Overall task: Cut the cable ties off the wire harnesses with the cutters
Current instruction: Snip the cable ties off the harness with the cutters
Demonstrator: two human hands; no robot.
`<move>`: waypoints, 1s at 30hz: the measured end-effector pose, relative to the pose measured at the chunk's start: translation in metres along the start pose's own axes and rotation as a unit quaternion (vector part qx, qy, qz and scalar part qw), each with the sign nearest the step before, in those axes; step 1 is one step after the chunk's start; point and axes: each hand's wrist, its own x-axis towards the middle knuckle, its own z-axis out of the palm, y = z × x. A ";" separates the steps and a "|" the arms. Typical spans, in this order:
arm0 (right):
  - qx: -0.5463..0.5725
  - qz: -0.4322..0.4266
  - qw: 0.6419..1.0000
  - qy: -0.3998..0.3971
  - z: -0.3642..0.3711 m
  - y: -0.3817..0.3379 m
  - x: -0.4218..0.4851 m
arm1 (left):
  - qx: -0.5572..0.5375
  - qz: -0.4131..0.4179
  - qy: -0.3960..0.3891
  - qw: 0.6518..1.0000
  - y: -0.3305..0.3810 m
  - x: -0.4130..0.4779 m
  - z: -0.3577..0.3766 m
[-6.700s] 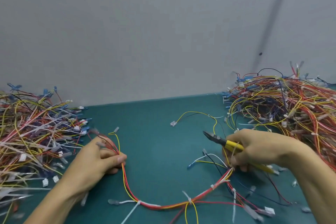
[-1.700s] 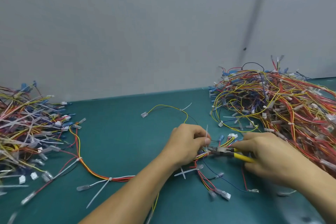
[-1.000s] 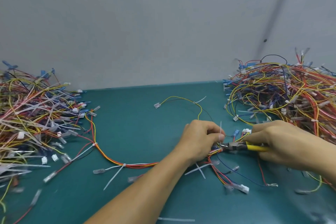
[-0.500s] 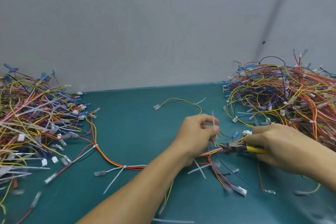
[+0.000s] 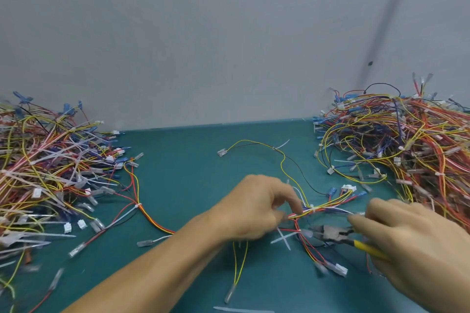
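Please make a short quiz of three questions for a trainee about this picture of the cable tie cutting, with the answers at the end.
1. True or false: the left hand holds the cutters.
2. What lies on the mat just below the harness held between the hands? A) two crossed white cable ties B) a screwdriver C) a roll of tape
3. Fill in: the cutters' handles are ____.
Key: 1 false, the right hand holds them. 2 A. 3 yellow.

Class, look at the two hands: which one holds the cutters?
The right hand grips the yellow-handled cutters; the left hand pinches the wire harness instead.
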 end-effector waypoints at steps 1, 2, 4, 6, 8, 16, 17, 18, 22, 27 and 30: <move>0.002 0.001 1.000 -0.002 0.000 -0.003 -0.001 | 0.032 0.014 -0.028 0.999 -0.001 -0.001 0.003; 0.007 0.004 1.000 -0.003 0.000 -0.006 -0.001 | 0.048 0.024 -0.053 0.997 -0.003 -0.002 0.005; 0.014 0.011 1.000 -0.005 0.000 -0.010 -0.002 | 0.046 0.033 -0.086 0.995 -0.007 -0.003 0.009; 0.013 0.016 1.000 -0.003 0.000 -0.012 -0.001 | 0.029 0.040 -0.090 0.995 -0.011 -0.004 0.011; 0.007 0.020 1.000 0.004 0.002 -0.014 0.000 | 0.018 0.051 -0.079 0.995 -0.013 -0.005 0.013; 0.002 0.032 0.999 0.000 0.003 -0.019 -0.001 | -0.074 0.023 -0.015 0.997 -0.019 -0.009 0.022; 0.001 0.035 0.999 -0.004 0.002 -0.020 -0.001 | -0.087 0.009 -0.012 0.996 -0.020 -0.009 0.022; 0.004 0.040 0.999 -0.010 0.001 -0.020 -0.001 | -0.096 -0.005 -0.012 0.995 -0.020 -0.009 0.022; 0.015 0.048 0.998 -0.038 -0.003 -0.024 0.000 | -0.155 -0.047 -0.044 0.986 -0.018 -0.009 0.018; 0.014 0.066 0.995 -0.070 -0.004 -0.026 0.001 | -0.171 -0.076 -0.067 0.980 -0.016 -0.005 0.016; 0.029 0.080 0.990 -0.109 -0.007 -0.028 0.002 | -0.126 -0.065 -0.080 0.987 -0.014 -0.003 0.016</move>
